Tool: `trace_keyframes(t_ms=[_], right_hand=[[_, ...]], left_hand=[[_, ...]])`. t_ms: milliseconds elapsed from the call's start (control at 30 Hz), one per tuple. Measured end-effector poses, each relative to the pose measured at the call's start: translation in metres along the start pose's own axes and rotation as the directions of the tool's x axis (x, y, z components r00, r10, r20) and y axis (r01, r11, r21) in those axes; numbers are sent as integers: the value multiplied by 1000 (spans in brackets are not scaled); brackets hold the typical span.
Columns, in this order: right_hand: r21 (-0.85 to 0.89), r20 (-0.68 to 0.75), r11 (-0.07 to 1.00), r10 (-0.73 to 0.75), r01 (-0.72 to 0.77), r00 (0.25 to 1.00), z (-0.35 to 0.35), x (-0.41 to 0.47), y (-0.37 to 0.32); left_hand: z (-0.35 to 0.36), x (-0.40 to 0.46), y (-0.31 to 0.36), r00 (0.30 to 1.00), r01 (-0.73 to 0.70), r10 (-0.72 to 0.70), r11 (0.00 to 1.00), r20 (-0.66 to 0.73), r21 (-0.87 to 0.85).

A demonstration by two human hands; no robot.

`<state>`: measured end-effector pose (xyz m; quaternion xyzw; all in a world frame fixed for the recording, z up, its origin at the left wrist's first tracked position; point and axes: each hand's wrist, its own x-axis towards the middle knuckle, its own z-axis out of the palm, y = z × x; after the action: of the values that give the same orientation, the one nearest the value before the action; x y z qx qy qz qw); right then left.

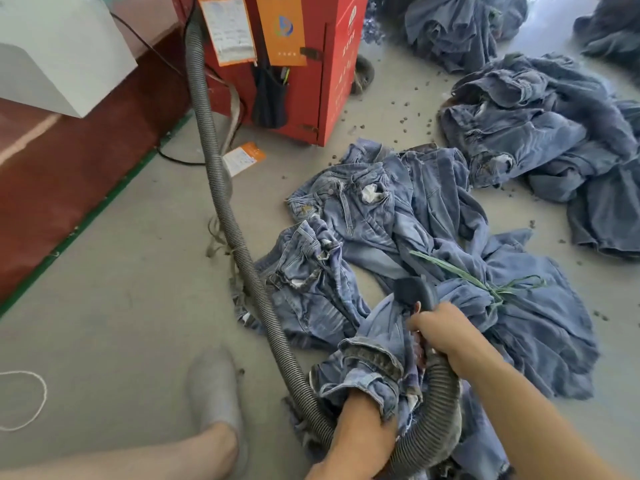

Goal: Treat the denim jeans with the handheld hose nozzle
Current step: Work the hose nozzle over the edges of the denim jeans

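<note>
Lower centre of frame: right hand point(440, 329) grips the dark grey handheld hose nozzle point(414, 291) over blue denim jeans point(398, 233) on the floor; left hand point(363, 403) is buried inside a jeans leg, its fingers hidden.

Garment workshop: jeans piles point(540, 133) on floor, red machine point(311, 81).

faded, crumpled denim jeans point(398, 216), a ribbed matt grey plastic hose point(221, 188), a matt smooth concrete floor point(138, 306).
</note>
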<state>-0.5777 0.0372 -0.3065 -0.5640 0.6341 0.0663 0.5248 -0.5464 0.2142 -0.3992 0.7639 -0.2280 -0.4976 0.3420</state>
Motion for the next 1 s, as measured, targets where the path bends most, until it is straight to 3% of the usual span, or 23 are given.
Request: trace_keyframes(t_ms=[100, 233, 333, 433, 500, 667, 733, 800, 900, 1000], right_hand=[[159, 41, 985, -72, 64, 997, -14, -9, 7], [178, 180, 972, -185, 153, 966, -25, -47, 22], [-5, 259, 973, -222, 231, 940, -24, -77, 22], [-351, 263, 851, -312, 392, 913, -12, -87, 23], [-422, 228, 802, -357, 422, 906, -2, -86, 19], [-53, 44, 952, -300, 302, 953, -5, -67, 7], [94, 62, 956, -284, 277, 957, -21, -75, 12], [54, 165, 964, -265, 260, 950, -28, -88, 19], [-170, 287, 950, -207, 263, 935, -17, -93, 20], [-163, 228, 948, -233, 273, 945, -5, -75, 11]], left_hand=[[-17, 12, 17, 991, -45, 34, 996, -130, -79], [-48, 34, 33, 980, -53, 40, 997, -193, -60], [-66, 41, 39, 980, -42, 32, 998, -195, -43], [-78, 52, 35, 983, -34, 19, 996, -181, -82], [-81, 53, 35, 990, -56, 44, 995, -135, -86], [-76, 45, 35, 990, -123, 129, 989, -60, 87], [-76, 47, 37, 986, -138, 149, 981, -75, 139], [-77, 51, 38, 978, -170, 185, 974, -93, 152], [-75, 56, 35, 972, -192, 214, 962, -99, 195], [-74, 55, 29, 981, -152, 180, 947, -76, 284]])
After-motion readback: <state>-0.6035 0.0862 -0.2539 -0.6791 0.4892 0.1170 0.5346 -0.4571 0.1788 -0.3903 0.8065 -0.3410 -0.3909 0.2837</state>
